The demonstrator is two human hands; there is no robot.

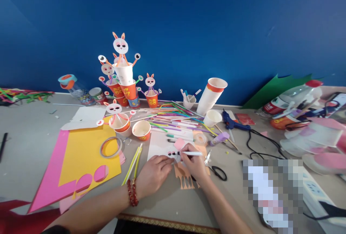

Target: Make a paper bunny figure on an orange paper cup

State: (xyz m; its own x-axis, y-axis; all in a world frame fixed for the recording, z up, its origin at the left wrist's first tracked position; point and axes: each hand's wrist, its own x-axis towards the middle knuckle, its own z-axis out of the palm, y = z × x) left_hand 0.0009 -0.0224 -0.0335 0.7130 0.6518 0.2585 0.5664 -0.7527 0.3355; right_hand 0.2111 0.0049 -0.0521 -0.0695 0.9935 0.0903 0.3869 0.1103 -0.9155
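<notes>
My right hand is closed round a white marker pen, its black tip touching a small white paper face piece with dark eye marks. My left hand, with a red bead bracelet on the wrist, lies with curled fingers pressing that piece down on a white sheet. Orange cut-out paper pieces lie under and just in front of my hands. Black-handled scissors rest right of my right hand.
Paper-cup bunny figures stand at the back, with stacked cups, coloured straws, a blue glue gun, a tape ring, yellow and pink card at left, and clutter with cables at right. A blurred patch covers the lower right.
</notes>
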